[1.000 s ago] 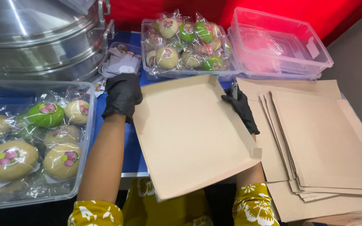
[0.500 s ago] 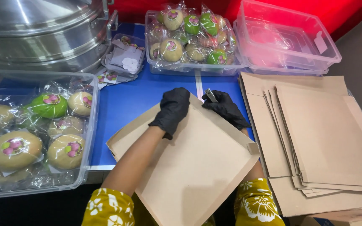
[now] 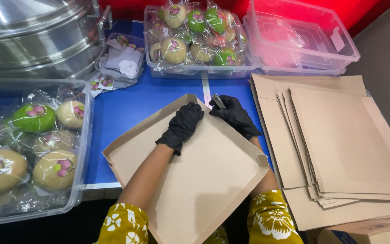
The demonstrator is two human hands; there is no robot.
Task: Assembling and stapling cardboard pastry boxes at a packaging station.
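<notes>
A shallow brown cardboard tray [image 3: 195,180] with folded-up walls lies cornerwise on the blue table [image 3: 136,108], its near part hanging over the table edge toward me. Both my hands wear black gloves and meet at the tray's far corner. My left hand [image 3: 181,126] rests inside the tray, fingers curled against the corner wall. My right hand [image 3: 236,116] grips a small metal stapler [image 3: 218,100] right at that corner.
A stack of flat cardboard sheets [image 3: 348,149] lies at the right. A clear bin of wrapped buns [image 3: 83,135] stands at the left, with another bin of buns [image 3: 195,68] and an empty clear container [image 3: 303,40] behind. A metal steamer [image 3: 37,36] and a sticker bag [image 3: 123,61] sit at the back left.
The cardboard, held up a second ago, now lies low on the table as a tray. Both hands have come together at its far corner.
</notes>
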